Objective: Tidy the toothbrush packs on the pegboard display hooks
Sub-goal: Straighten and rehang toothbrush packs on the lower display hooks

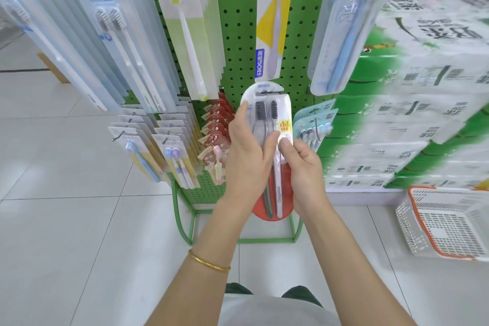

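**Two-brush pack held upright against the green pegboard**

Much cut off or blurred here. Upper rows of hanging packs (182, 26) cropped at the top edge, so hooks and hang-holes up there out of sight. Stacked wrapped goods (423, 87) at right smeared, print unreadable. Lower middle of the held pack covered by both hands; small print on its yellow sticker too fine to read. Hang-hole of the held pack sitting right at a hook on the pegboard (238, 34), but impossible to tell whether threaded on or only touching.

Toothbrush pack (267, 103) at centre, in front of the pegboard's lower row, between the red packs (218, 124) to its left and the teal packs (315, 124) to its right. Long axis nearly vertical in the scene: rounded white top with the two dark bristle heads pointing up and far, handles running down and near to a rounded red bottom end just above the stand's green base frame.

Left hand (246, 156) laid on the pack's left side, fingers stretched up along its edge, thumb pressed across the front. Right hand (304, 164) gripping the right side, thumb tip pinching the front just below the yellow sticker, remaining fingers hidden behind. Gold bangle (209, 262) on the left wrist.

White basket with orange rim (447, 225) on the floor, near right, partly cropped.
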`<state>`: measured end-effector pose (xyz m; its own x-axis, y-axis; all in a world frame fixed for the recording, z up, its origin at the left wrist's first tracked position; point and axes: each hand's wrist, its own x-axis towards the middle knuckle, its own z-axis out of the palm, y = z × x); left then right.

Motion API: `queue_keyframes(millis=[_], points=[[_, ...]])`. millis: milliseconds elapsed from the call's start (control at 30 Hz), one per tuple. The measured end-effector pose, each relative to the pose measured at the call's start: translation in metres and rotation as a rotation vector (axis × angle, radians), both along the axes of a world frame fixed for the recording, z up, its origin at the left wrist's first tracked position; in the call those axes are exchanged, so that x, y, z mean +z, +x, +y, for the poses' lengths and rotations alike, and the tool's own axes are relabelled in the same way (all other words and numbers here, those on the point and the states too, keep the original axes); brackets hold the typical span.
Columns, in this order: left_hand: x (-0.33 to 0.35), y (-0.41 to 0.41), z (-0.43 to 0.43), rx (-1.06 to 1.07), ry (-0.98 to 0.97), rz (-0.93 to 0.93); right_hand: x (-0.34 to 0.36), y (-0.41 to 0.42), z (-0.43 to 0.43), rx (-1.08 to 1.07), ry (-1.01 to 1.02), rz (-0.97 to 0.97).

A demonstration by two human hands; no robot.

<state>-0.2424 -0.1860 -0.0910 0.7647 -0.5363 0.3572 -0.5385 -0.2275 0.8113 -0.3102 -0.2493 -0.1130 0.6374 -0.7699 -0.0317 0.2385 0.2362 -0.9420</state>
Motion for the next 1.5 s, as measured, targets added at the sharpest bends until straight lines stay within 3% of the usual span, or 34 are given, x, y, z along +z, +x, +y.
queue_keyframes(millis=[267,533,667,867,1067,1367,1500], points=[[-0.021,-0.012,0.026,-0.370,0.285,0.010,0.012,-0.007,-0.023,-0.125,0.215,-0.106],[-0.026,-0.013,0.034,-0.315,0.510,-0.158,0.014,-0.001,-0.014,-0.154,0.296,-0.121],[-0.026,-0.014,0.039,-0.317,0.454,-0.123,0.007,-0.001,-0.014,-0.068,0.365,-0.167],[-0.011,-0.013,0.046,-0.533,0.319,0.268,0.004,-0.006,-0.012,0.087,0.355,-0.217],[-0.005,-0.008,0.057,-0.590,0.433,0.325,-0.002,-0.010,-0.011,0.009,0.286,-0.137],[-0.015,-0.001,0.053,-0.386,0.364,0.566,-0.005,-0.018,-0.013,0.068,0.110,-0.076],[0.005,0.005,0.041,-0.266,0.195,0.527,-0.006,-0.021,-0.011,0.171,0.067,-0.045]])
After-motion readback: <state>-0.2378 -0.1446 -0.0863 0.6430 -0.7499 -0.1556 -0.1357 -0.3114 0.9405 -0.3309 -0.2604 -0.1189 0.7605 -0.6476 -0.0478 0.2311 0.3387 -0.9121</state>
